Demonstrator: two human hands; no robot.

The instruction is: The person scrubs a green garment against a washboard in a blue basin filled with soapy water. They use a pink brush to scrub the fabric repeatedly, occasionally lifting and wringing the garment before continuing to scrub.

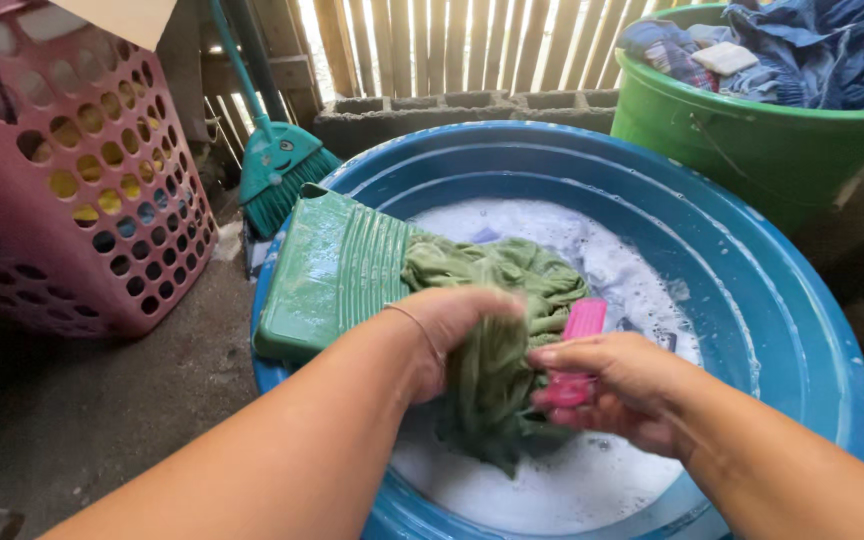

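Observation:
A wet green garment lies across a green ribbed washboard that leans into a big blue basin of soapy water. My left hand is closed on a bunch of the garment near the board's lower end. My right hand grips a pink scrubbing brush pressed against the cloth. Part of the garment hangs down into the suds below both hands.
A pink perforated laundry basket stands at the left. A teal broom leans behind the basin. At the back right sits a green tub piled with blue clothes. A slatted wooden wall runs behind.

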